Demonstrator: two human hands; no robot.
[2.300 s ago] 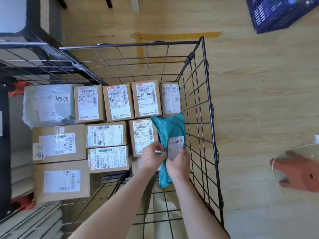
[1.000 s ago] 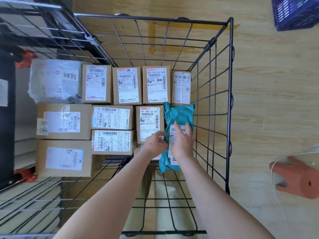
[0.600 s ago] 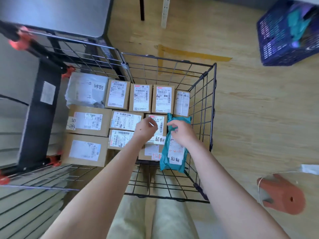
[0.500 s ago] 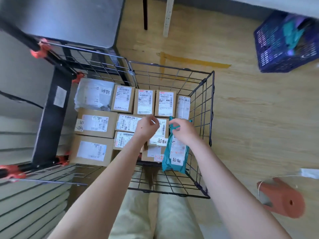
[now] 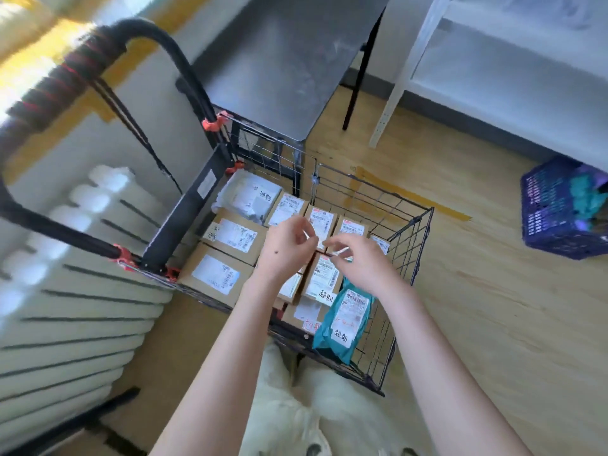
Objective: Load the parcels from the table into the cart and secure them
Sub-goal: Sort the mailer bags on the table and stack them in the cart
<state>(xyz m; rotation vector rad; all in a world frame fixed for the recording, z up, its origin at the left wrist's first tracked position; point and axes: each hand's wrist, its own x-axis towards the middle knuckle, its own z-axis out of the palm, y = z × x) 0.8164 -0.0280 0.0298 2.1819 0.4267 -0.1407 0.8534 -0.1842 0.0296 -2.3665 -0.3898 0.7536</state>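
A person looked down from a head-worn camera into a black wire cart [image 5: 408, 245] standing on a light wooden floor [image 5: 477, 291]. Both bare forearms reached forward over the cart. The left hand [image 5: 286, 248] and the right hand [image 5: 358, 258] were raised above the parcels, close together, fingers curled and fingertips nearly meeting. Something small and pale seemed pinched between them, but the blur made it impossible to tell what it was, or whether either hand truly gripped anything.

The cart floor was packed with parcels. A row of small brown cardboard boxes [image 5: 320, 222] with white shipping labels lined the far side. Larger brown boxes [image 5: 217, 274] filled the left side, up against the cart's upright black frame. A grey plastic mailer [image 5: 250, 195] lay in the far left corner. A teal plastic mailer [image 5: 345, 320] with a white label and handwritten marks leaned at the near right corner, its lower end against the near wire wall. Just left of it sat a brown box [image 5: 324, 278] with a handwritten sticker.

The cart's black handle [image 5: 98, 47], wrapped in red and black, arched up at the left. Beyond the cart stood a grey metal table [image 5: 289, 60]. A blue plastic crate [image 5: 559, 209] rested on the floor at the right, under white shelving [image 5: 493, 60]. A pale radiator [image 5: 65, 291] ran along the left.
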